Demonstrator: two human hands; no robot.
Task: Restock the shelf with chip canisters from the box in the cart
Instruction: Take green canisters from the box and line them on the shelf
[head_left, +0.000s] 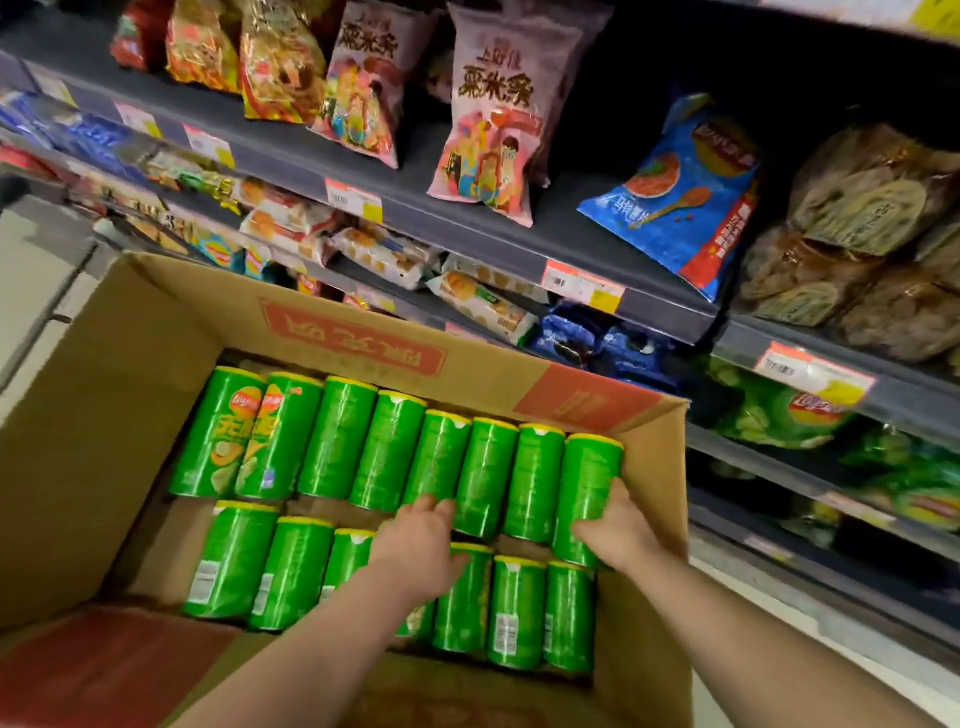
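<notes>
A big brown cardboard box (130, 389) with red print sits open, just beside the dark grey shop shelves (467, 228). Inside it, shiny green chip canisters (337, 441) with yellow tops lie on their sides in two rows, packed close together.

The right hand (621, 530) holds the end canister (589, 478) at the right of the far row. The fingers curl round its right side and the thumb presses its left side, near the bottom end. That canister is in the box, right beside its neighbour.

The left hand (421, 545) rests on top of the canisters in the middle, with its thumb spread out to the right. Its fingertips dip into the gap between the rows, and it is too blurry to tell if they grip a canister.

On the shelves stand pink snack bags (488, 119), a blue snack bag (680, 192) and, lower down, green chip bags (769, 410).
</notes>
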